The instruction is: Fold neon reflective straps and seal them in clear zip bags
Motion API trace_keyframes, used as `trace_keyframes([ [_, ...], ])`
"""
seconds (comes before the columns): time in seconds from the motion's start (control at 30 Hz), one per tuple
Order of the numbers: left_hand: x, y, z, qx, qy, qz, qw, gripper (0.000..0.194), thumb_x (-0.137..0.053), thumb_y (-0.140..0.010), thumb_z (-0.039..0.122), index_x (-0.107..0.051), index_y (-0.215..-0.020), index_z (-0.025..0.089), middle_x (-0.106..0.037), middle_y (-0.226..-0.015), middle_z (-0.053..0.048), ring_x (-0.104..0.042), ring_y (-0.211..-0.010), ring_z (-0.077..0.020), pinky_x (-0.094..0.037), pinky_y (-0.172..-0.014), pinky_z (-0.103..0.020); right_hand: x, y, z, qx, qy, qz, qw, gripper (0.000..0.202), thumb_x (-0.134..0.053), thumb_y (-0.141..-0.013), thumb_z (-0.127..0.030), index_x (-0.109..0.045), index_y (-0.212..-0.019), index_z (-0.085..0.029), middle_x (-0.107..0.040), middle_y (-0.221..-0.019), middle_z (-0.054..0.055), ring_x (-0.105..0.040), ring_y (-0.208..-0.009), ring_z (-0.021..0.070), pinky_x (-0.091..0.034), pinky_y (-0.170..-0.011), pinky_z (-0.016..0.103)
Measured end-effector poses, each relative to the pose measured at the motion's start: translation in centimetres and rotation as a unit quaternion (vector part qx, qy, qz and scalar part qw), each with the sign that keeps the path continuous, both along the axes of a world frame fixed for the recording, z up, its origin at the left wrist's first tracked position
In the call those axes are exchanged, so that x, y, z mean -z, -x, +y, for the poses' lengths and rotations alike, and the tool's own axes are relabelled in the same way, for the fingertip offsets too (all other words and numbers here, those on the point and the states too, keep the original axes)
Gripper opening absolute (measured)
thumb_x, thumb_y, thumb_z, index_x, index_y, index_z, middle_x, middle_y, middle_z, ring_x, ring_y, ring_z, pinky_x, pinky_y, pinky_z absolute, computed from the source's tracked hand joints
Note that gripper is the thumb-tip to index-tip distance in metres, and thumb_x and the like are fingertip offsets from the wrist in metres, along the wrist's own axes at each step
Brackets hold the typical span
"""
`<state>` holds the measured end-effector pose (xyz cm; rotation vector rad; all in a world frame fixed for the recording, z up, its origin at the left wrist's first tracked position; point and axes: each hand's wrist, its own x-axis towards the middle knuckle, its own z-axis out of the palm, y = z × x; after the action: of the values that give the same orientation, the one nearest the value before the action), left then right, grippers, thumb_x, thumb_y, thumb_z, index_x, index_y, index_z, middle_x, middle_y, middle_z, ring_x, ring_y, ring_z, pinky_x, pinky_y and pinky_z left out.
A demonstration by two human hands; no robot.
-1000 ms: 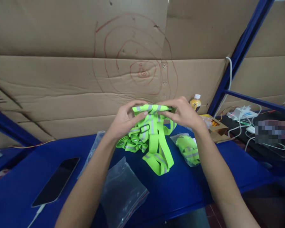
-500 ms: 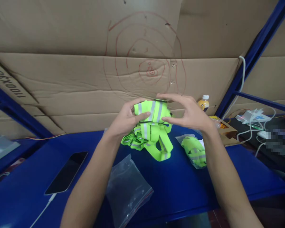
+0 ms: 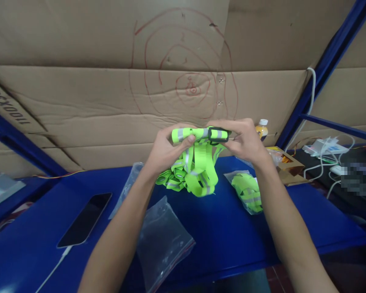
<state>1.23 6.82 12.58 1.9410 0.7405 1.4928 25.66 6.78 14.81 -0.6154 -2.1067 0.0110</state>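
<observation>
A neon-yellow reflective strap (image 3: 183, 134) with grey bands is held up folded between both hands. My left hand (image 3: 165, 148) grips its left end, thumb in front. My right hand (image 3: 242, 138) is closed round the right end, beside a black buckle (image 3: 218, 135). Loops of strap hang below, over a pile of similar bands (image 3: 173, 175) on the blue table; where one ends and the other begins I cannot tell. Nearer to me lies a clear zip bag (image 3: 164, 240), seemingly with nothing in it. Right of the pile sits a clear bag of reflective straps (image 3: 247, 193).
A phone (image 3: 85, 219) with a white cable lies on the blue table (image 3: 228, 240) at left. Another clear bag (image 3: 126, 191) is partly behind my left forearm. At right stand an open cardboard box (image 3: 289, 167) and a bottle (image 3: 262, 129). Cardboard (image 3: 94, 97) walls the back.
The folded strap has turned so its narrow side and black buckle face me. My right hand has closed in on its right end. The hanging loops have shifted upward slightly.
</observation>
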Motion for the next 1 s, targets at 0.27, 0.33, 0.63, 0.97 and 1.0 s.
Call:
trace_keyframes([
  [0.27, -0.1, -0.8, 0.7, 0.110, 0.214, -0.234, 0.942, 0.045, -0.090, -0.075, 0.054, -0.075, -0.096, 0.018, -0.078, -0.099, -0.008, -0.075, -0.103, -0.0284, -0.064, -0.089, -0.037, 1.6, 1.4, 1.8, 0.043, -0.098, -0.004, 0.994, 0.037, -0.053, -0.100, -0.021, -0.076, -0.129, -0.028, -0.079, -0.124, 0.005, -0.073, -0.114, 0.0250, -0.057, -0.103, 0.042],
  [0.33, -0.4, -0.4, 0.7, 0.117, 0.261, -0.226, 0.931, 0.034, -0.091, -0.074, 0.038, -0.075, -0.093, 0.015, -0.078, -0.096, -0.009, -0.076, -0.103, -0.0302, -0.065, -0.092, -0.041, 1.9, 1.7, 2.3, 0.042, -0.111, -0.006, 0.993, 0.036, -0.053, -0.102, -0.022, -0.076, -0.128, -0.029, -0.077, -0.129, 0.006, -0.070, -0.121, 0.0259, -0.055, -0.108, 0.045],
  [0.63, -0.1, 0.8, 1.4, 0.040, 0.202, -0.209, 0.956, 0.049, -0.095, -0.053, 0.013, -0.079, -0.098, 0.017, -0.077, -0.091, -0.003, -0.073, -0.081, -0.0191, -0.060, -0.076, -0.030, 1.6, 2.1, 1.7, -0.004, -0.014, -0.082, 0.997, 0.065, -0.070, -0.098, -0.050, -0.055, -0.156, -0.028, -0.051, -0.165, 0.012, -0.051, -0.152, 0.0314, -0.041, -0.125, 0.052],
  [0.97, 0.4, 0.8, 1.1, 0.081, 0.005, 0.007, 0.997, 0.031, -0.091, -0.077, 0.031, -0.085, -0.106, 0.022, -0.080, -0.117, -0.011, -0.071, -0.118, -0.0304, -0.054, -0.107, -0.040, 0.5, 0.0, 1.4, -0.009, 0.136, -0.121, 0.983, 0.033, -0.082, -0.088, -0.044, -0.074, -0.102, -0.015, -0.075, -0.089, 0.002, -0.064, -0.078, 0.0178, -0.042, -0.070, 0.026],
  [1.0, 0.4, 0.8, 1.2, 0.073, -0.014, 0.013, 0.997, 0.033, -0.091, -0.077, 0.032, -0.084, -0.108, 0.022, -0.079, -0.119, -0.010, -0.070, -0.120, -0.0304, -0.054, -0.107, -0.040, 0.3, -0.1, 1.2, -0.010, 0.142, -0.109, 0.984, 0.030, -0.081, -0.089, -0.043, -0.074, -0.096, -0.015, -0.073, -0.083, 0.001, -0.061, -0.075, 0.0163, -0.039, -0.068, 0.026],
])
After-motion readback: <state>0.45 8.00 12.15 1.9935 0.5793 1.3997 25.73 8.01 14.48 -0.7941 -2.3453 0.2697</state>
